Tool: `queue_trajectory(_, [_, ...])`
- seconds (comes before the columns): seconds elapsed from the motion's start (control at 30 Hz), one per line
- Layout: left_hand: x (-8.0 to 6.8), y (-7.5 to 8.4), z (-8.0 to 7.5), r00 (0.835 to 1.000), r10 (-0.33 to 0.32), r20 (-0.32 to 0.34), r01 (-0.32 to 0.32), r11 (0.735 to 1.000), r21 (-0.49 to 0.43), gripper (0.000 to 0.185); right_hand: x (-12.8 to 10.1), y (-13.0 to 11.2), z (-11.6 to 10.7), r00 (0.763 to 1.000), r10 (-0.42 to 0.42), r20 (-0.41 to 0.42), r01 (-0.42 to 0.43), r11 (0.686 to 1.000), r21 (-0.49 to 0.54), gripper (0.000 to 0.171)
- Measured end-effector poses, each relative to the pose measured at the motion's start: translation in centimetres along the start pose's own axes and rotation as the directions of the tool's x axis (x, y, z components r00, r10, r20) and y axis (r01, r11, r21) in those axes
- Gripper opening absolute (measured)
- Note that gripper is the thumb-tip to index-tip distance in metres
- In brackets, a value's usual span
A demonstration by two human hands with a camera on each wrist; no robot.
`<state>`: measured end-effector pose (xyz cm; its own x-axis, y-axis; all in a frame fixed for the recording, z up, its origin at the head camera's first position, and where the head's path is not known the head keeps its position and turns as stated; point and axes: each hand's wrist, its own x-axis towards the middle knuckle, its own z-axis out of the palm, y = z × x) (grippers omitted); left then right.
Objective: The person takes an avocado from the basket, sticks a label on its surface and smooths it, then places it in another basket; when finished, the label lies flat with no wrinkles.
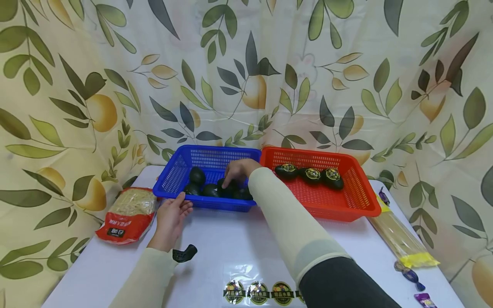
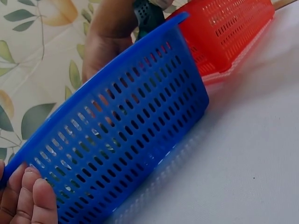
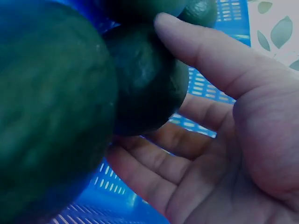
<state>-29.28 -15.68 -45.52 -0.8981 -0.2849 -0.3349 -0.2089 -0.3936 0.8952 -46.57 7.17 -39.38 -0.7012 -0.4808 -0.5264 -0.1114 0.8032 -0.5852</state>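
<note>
A blue plastic basket holds several dark green avocados. My left hand grips its front rim near the left corner, and in the left wrist view the fingers lie against the outer wall. Inside the basket, my right hand holds one avocado, thumb on one side and fingers curled around the other. Another avocado sits large and close in the right wrist view. To the right, a red basket contains three avocados bearing round black-and-gold stickers.
A sheet of similar round stickers lies at the table's front. At left is a red-and-clear food bag. A long clear pack with yellow ends and small wrapped items lie along the right. A leaf-patterned curtain hangs behind.
</note>
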Motion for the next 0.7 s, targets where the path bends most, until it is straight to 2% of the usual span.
queue_trajectory(0.27, [0.1, -0.3, 0.2, 1.0, -0.009, -0.005, 0.009, 1.0, 0.01, 0.027, -0.7, -0.2, 0.0, 1.0, -0.024, -0.015, 0.024, 1.0, 0.01, 0.061])
queue_trajectory(0.4, [-0.3, -0.2, 0.4, 1.0, -0.016, 0.007, 0.016, 1.0, 0.022, 0.026, -2.0, -0.6, -0.4, 0.995, -0.093, -0.046, 0.094, 0.995, 0.02, 0.063])
queue_trajectory(0.57, [-0.5, 0.1, 0.2, 0.999, -0.036, 0.014, 0.036, 0.999, 0.021, 0.027, -4.6, -1.3, -0.9, 0.966, -0.246, -0.084, 0.244, 0.969, -0.036, 0.056])
queue_trajectory(0.7, [-0.5, 0.4, -0.1, 0.999, -0.051, 0.011, 0.051, 0.999, 0.006, 0.026, -7.9, -1.1, -0.4, 0.936, -0.332, -0.113, 0.328, 0.943, -0.058, 0.051])
